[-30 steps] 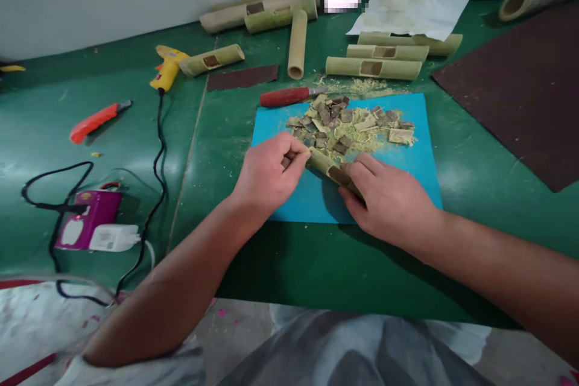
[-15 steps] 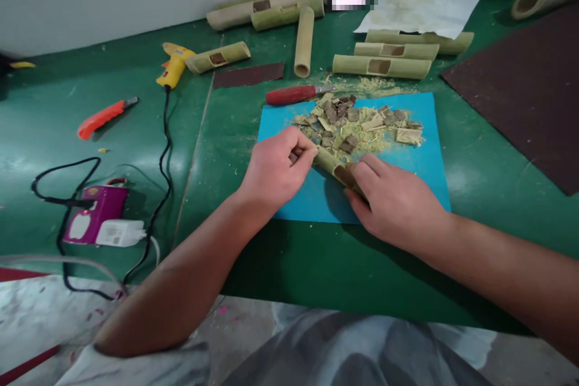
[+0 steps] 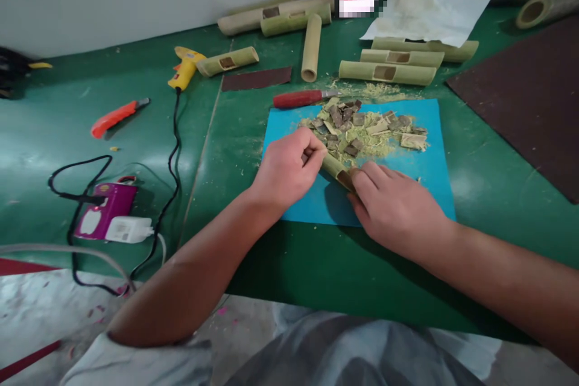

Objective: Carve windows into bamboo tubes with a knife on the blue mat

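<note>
A short green bamboo tube lies across a blue cutting mat, and both my hands are on it. My left hand is closed around its left end, fingers curled. My right hand grips the right end, covering most of it; a brown cut-out window shows between the hands. Just beyond the tube sits a pile of bamboo chips and shavings.
A red-handled knife lies at the mat's far edge. Several cut bamboo tubes lie behind it. To the left are a yellow glue gun, an orange utility knife, a purple device with charger, and sandpaper sheets.
Both hands stay on the bamboo tube. The right hand has slid a little along it toward the left hand, covering more of the cut-out. The view has shifted slightly.
</note>
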{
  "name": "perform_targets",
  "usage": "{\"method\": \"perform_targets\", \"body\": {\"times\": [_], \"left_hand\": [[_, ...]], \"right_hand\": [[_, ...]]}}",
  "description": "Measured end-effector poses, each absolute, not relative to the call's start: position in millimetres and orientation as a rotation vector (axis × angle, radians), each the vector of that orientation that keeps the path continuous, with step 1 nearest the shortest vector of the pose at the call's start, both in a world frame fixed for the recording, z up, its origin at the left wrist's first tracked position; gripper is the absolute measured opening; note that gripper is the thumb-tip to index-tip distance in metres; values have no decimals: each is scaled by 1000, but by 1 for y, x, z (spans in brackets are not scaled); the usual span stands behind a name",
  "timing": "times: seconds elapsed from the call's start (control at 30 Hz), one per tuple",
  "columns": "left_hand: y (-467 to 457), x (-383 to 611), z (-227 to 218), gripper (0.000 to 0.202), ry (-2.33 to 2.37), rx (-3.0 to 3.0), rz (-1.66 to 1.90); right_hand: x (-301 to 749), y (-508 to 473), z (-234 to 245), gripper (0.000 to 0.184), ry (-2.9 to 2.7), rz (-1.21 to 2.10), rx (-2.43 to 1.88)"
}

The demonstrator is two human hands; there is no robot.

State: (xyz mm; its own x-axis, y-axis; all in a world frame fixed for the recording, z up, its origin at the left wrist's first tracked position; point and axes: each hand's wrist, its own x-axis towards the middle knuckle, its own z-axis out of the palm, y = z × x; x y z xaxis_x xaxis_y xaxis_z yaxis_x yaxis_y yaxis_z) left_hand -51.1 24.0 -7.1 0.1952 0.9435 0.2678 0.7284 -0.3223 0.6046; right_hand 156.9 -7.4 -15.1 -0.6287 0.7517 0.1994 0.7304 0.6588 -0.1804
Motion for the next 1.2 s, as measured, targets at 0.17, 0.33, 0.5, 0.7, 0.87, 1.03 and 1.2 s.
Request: {"method": "perform_targets", "body": {"times": [0.17,0.33,0.5,0.7,0.87,1.03,1.2], "left_hand": [[21,-54,-7,10,1588,2122,826],[24,-52,-8,9,1604,2117,843],[26,-51,-6,11,1554,2145,820],[25,-51,-8,12,1579,2129,834],[28,-49,-6,14,1552,2149,818],[22,-52,-5,13,1589,2121,820],[21,-51,-5,14,1586,2165,799]], "right_hand": [[160,-3,-14,13,-2555,290,-1321],[158,-6,-15,13,-2628,159,-1172],[160,-5,-17,12,-2582,185,-1238],[160,-6,-16,16,-2606,124,-1200],[158,-10,-17,17,-2582,18,-1227],[159,-8,-18,20,-2591,0,-1168],[161,-7,-19,17,-2567,6,-1167]]}}
